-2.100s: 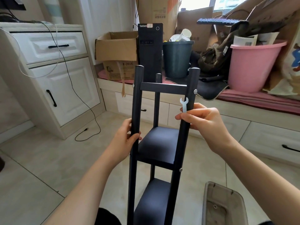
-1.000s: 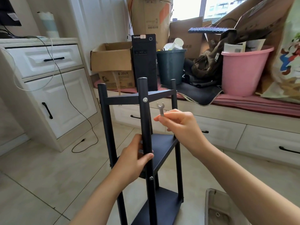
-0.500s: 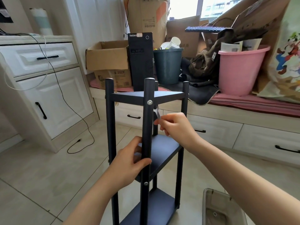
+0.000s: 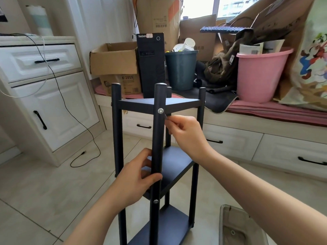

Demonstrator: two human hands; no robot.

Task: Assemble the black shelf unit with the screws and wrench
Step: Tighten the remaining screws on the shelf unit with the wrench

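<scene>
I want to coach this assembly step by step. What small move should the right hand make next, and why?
Probably bring the wrench onto the top screw. The right hand pinches it just beside that screw head on the front post, which the left hand grips, steadying the shelf unit.

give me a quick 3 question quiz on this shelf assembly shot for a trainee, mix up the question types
1. True or false: the left hand grips the front post of the black shelf unit.
2. What does the right hand pinch? A) a screwdriver B) a small wrench C) a cable
3. Fill in: the top screw on the front post sits level with the ____ shelf.

Key: 1 true; 2 B; 3 top
</scene>
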